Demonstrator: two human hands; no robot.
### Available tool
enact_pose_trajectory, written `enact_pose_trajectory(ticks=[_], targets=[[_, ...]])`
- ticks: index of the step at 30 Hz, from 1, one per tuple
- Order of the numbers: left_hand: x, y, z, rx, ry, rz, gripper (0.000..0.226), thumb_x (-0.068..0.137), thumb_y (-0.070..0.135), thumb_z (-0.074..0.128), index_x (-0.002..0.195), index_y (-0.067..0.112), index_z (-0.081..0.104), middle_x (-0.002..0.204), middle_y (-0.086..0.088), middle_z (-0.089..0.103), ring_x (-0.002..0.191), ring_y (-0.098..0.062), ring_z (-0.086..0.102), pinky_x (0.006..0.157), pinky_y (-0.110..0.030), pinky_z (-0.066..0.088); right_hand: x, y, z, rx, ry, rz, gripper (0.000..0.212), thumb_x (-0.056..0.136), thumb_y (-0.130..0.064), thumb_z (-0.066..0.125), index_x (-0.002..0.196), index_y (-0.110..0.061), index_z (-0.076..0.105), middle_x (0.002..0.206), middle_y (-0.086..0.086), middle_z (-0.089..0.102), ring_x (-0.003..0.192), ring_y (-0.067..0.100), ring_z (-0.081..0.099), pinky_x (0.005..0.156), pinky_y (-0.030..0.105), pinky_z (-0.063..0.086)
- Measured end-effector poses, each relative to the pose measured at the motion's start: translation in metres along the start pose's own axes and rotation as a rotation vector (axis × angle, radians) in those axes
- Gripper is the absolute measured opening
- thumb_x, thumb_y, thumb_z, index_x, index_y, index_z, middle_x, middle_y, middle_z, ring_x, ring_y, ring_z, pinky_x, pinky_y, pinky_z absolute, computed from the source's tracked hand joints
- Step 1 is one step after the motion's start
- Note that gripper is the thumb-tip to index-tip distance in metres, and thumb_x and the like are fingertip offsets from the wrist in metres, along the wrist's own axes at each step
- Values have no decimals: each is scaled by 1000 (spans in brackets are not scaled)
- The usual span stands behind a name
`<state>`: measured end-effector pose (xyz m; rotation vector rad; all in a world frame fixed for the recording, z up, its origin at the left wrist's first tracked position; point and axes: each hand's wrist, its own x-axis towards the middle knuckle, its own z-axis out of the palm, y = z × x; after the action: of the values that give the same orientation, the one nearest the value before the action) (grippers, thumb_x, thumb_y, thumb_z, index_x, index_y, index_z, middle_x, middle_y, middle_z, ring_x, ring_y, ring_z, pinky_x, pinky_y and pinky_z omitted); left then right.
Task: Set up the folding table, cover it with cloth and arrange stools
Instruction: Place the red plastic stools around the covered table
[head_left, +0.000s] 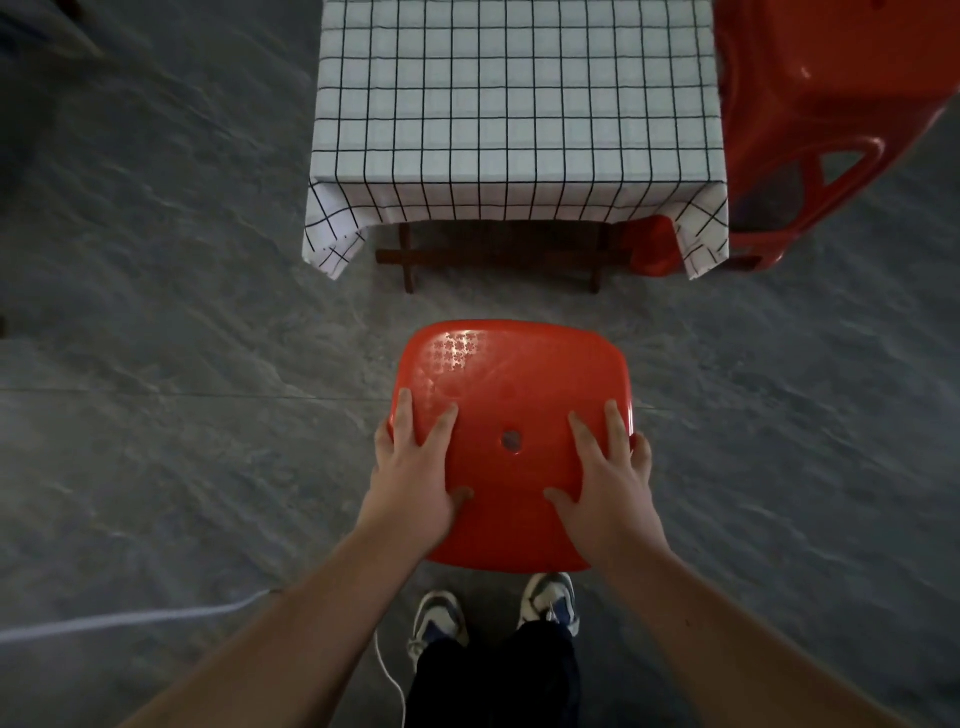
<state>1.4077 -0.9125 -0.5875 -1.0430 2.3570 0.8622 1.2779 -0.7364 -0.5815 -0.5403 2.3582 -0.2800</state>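
Observation:
A red plastic stool (511, 384) with a small hole in its seat is right in front of me, seen from above. My left hand (415, 467) lies on the seat's left side, fingers spread, with the outer fingers curled over the edge. My right hand (605, 473) lies on the right side the same way. Just beyond stands the folding table, covered by a white cloth with a black grid (514, 104); its dark wooden legs (410, 260) show below the hem. A second red stool (810, 119) stands against the table's right side.
Grey stone-patterned floor (156, 312) lies all around. A white cable (130, 618) runs across the floor at lower left and curls near my shoes (439, 618). A narrow strip of floor separates the near stool from the table.

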Motion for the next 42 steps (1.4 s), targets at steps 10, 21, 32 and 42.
enact_pose_trajectory(ticks=[10,21,32,42], targets=[[-17,-12,13,-36,-10,-20,100,82,36,78,152,45,7,158,7,-30,149,-36,-8,115,-62,28,-14,2,11,-35,-4,-15,93,86,-40,70,152,-44,5,159,-18,-23,149,35,-8,109,65,35],[-21,-12,11,-39,-27,-13,99,84,36,76,151,44,4,157,7,-30,149,-36,-9,115,-63,27,-16,1,12,6,12,-2,94,83,-36,74,150,-46,10,160,-20,-17,148,34,-4,109,64,36],[-25,-8,14,-26,-61,-34,98,84,32,75,152,44,5,158,6,-31,150,-39,-11,114,-64,27,-22,3,14,-3,-20,7,94,85,-35,72,151,-43,6,159,-18,-20,149,35,-9,111,66,31],[-36,-3,-12,165,-7,-3,82,92,51,58,153,42,3,164,-6,-16,151,-38,-3,117,-63,17,-30,-3,-1,-103,-59,-16,89,90,-47,62,154,-41,1,164,-8,-17,150,33,-13,119,62,11]])
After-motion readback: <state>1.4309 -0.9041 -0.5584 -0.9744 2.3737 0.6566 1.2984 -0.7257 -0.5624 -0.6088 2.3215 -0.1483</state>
